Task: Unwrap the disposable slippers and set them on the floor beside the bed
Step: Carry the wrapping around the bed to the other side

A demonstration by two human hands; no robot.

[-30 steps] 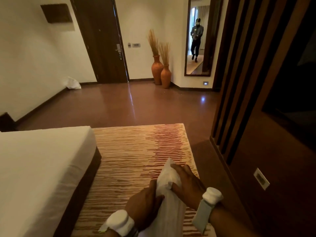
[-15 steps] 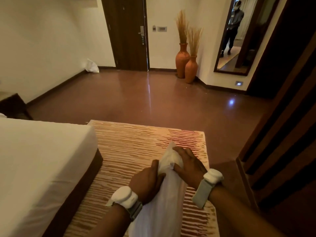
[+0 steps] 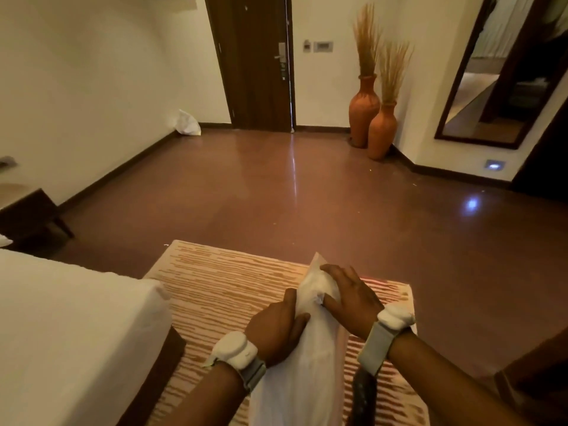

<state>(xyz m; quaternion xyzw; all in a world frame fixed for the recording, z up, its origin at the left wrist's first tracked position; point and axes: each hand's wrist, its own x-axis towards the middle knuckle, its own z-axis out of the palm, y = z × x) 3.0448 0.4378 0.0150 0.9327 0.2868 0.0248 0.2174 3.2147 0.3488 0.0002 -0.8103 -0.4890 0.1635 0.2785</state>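
Note:
A long white wrapped pack of slippers (image 3: 302, 373) hangs in front of me above the striped rug (image 3: 221, 290). My left hand (image 3: 275, 329) grips its left side near the top, thumb pressed on the wrapper. My right hand (image 3: 350, 298) clasps the top right end, fingers curled over the bunched wrapper. Both wrists carry white bands. The slippers themselves are hidden inside the wrapper. The white bed (image 3: 67, 336) lies at the lower left, its corner close to my left hand.
Polished brown floor (image 3: 292, 195) stretches to a dark door (image 3: 255, 63). Two terracotta vases (image 3: 373, 118) with dry grass stand at the back right beside a wall mirror (image 3: 491, 87). A white bag (image 3: 187, 123) sits by the left wall. A dark bedside table (image 3: 30, 216) is at left.
The view has swung left and tilted down, so the slatted wooden partition has left the frame. Both hands keep their hold on the wrapped pack, which sits a little higher.

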